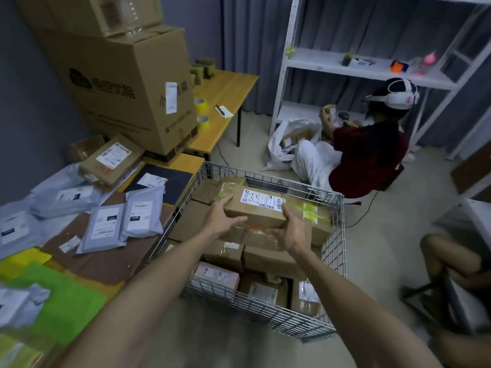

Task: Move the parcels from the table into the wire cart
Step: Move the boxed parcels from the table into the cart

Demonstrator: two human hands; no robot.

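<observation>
Through the head camera we see both our arms reaching out over the wire cart (pixel 332 251), with a long cardboard box (pixel 255 208) held between our hands, label side up. The box sits inside the cart's rim, toward its far side and above the layer of brown boxes (pixel 273 258) already packed there. We cannot tell whether its underside touches them yet. Its long axis runs across the cart from left to right, so each hand has one end. Our left hand (pixel 221 219) holds the left end, thumb on top and fingers laid along the near face. Our right hand (pixel 291 229) clamps the near right corner, thumb up against the label edge and fingers curled underneath. Neither hand is clearly nearer, since the box lies square between them, and both sets of fingers sit on its near side. We judge the next step to be a straight lowering, after which the fingers slip out toward us. To the left of the cart, the table (pixel 191 158) holds grey mailers (pixel 143 213) and a flat labelled carton (pixel 111 162) waiting to go in.
</observation>
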